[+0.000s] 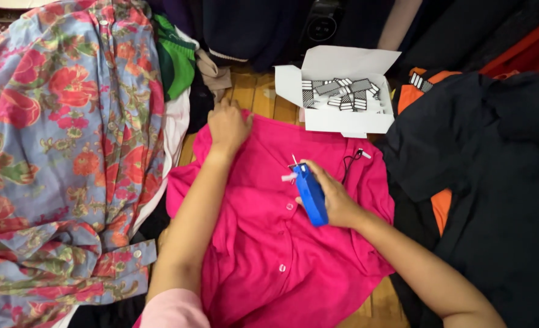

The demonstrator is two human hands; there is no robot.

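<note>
Right hand [336, 197] clamps blue tagging gun [311, 194]; white box [342, 121] holds striped tags [342, 94].

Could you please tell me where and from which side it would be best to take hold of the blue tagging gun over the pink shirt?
Probably around its long blue body, coming from the right, as the right hand does now. The gun lies slanted over the pink shirt, its thin needle tip pointing up and away, so the hands stay clear of that end. The left hand rests on the collar.
</note>
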